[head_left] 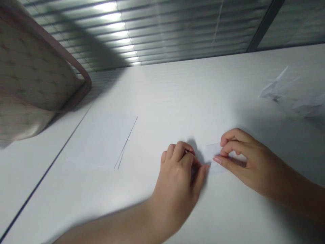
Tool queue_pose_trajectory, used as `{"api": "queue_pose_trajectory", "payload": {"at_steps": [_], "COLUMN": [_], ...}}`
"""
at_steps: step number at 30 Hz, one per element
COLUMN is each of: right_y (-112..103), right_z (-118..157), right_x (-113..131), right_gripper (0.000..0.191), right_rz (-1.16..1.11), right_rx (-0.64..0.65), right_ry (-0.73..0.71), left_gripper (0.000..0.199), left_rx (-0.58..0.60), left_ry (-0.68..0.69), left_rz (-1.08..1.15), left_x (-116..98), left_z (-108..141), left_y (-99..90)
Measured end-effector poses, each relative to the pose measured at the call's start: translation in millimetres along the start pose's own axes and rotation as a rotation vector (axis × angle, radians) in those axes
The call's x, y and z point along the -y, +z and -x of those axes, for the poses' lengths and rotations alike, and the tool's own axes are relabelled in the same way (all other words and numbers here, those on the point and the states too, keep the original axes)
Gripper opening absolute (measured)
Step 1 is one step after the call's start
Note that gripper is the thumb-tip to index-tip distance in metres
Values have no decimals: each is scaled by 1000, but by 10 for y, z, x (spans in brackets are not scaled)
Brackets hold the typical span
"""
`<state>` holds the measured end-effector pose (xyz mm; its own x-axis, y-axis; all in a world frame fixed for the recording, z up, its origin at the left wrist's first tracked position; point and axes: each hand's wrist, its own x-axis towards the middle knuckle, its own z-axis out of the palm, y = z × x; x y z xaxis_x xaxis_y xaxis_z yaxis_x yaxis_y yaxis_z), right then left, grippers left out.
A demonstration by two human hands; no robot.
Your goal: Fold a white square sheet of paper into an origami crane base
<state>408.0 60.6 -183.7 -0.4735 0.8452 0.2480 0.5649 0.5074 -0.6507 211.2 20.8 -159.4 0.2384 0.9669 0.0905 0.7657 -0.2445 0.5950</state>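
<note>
A small folded piece of white paper (pixel 208 153) lies on the white table between my two hands. My left hand (pixel 179 173) rests at the paper's left side, fingers curled and thumb tip on its edge; what its curled fingers cover is hidden. From the right, my right hand (pixel 243 154) pinches the paper between thumb and index finger, with the other fingers bent. The paper's exact fold cannot be made out against the white surface.
Flat sheets of white paper (pixel 104 140) lie stacked at the left, near a dark table seam (pixel 45 177). A patterned bag (pixel 33 74) stands at the upper left. Folded paper cranes (pixel 272 89) sit at the right. Window blinds (pixel 177 30) border the table's far edge.
</note>
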Motion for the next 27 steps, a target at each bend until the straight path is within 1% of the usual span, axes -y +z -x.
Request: {"api": "queue_pose_trajectory", "payload": {"at_steps": [4,8,16,20,27], "right_y": [5,32,31,24,38], "right_z": [-12,-10,-19,-33,-40], "right_x": [34,102,123,130,103], "right_gripper": [13,12,14,15,17], "right_rz": [34,60,73,64,66], "right_rx": [-16,-31,-29,-7,15], "right_ry": [-30,-12,8,33,36], "left_gripper": [14,16,17,16,15], "left_rx": [-17,-16,-20,-8,-14], "left_ry": [40,57,52,45,37], "left_rz": [-80,-124,-134,-128,-116], "left_x": [20,27,14,15,4], "left_z": [-4,-8,-5,-6,-7], "left_y": [3,9,22,7,7]}}
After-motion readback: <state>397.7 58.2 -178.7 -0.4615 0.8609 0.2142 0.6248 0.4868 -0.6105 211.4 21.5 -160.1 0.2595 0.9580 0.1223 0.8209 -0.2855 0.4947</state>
